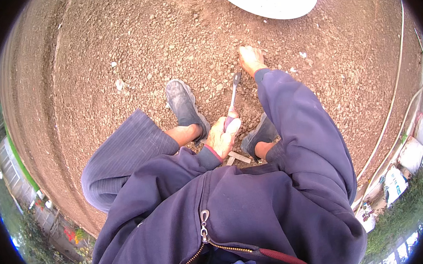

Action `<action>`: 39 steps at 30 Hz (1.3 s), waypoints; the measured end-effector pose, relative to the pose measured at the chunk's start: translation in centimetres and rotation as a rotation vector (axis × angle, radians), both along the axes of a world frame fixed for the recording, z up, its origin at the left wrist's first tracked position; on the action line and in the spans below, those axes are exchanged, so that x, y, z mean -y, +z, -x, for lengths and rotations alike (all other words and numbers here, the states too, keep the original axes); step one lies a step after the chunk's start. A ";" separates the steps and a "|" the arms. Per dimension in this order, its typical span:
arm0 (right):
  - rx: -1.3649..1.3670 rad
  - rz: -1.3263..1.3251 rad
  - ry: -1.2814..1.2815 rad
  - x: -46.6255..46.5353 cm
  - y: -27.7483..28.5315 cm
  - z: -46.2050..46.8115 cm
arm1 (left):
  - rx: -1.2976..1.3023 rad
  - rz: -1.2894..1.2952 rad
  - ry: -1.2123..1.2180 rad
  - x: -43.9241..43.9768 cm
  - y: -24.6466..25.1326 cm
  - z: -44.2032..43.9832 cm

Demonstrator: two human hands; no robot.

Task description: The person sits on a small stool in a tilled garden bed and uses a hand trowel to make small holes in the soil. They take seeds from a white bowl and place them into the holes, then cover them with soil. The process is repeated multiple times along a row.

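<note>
My left hand (pixel 222 136) is wrapped around the handle of a small hand tool (pixel 234 94), between my two shoes. Its thin metal shaft points away from me and ends in a small dark blade just above the soil or touching it; I cannot tell which. My right hand (pixel 251 59) is down at the crumbly brown soil (pixel 191 42), a little beyond the blade and to its right. Its fingers are curled and their tips are hidden, so whether they hold anything does not show. Beyond it stands a wide white basin (pixel 272 1) with small bits inside, washed out by glare.
My dark shoes (pixel 182 97) rest on the soil to either side of the tool. Pieces of wood (pixel 239 157) show below my left hand. A pale hose (pixel 394 91) curves along the right, near several white sacks (pixel 412 154). Pale scraps (pixel 119 84) dot the ground.
</note>
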State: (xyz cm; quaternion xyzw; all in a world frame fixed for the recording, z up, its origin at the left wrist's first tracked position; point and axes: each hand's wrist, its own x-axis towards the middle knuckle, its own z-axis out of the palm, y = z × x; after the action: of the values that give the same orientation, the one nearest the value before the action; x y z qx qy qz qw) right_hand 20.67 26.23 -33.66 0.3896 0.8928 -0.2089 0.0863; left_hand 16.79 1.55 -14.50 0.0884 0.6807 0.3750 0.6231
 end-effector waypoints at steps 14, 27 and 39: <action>-0.069 -0.110 -0.101 1.4 -2.2 0.1 | 0.159 0.033 0.059 0.4 1.5 1.1; -0.057 -0.039 -0.110 0.8 -2.6 -0.9 | 0.198 0.016 0.127 4.0 4.3 1.4; -0.358 0.231 -0.244 -0.9 -2.5 -1.3 | 0.113 0.094 0.059 4.3 5.8 1.7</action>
State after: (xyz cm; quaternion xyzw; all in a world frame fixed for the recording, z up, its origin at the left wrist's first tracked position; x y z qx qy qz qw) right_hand 21.99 27.12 -36.19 0.4389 0.8104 -0.3841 -0.0553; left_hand 15.09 -2.70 -8.66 0.0176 0.6636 0.3653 0.6526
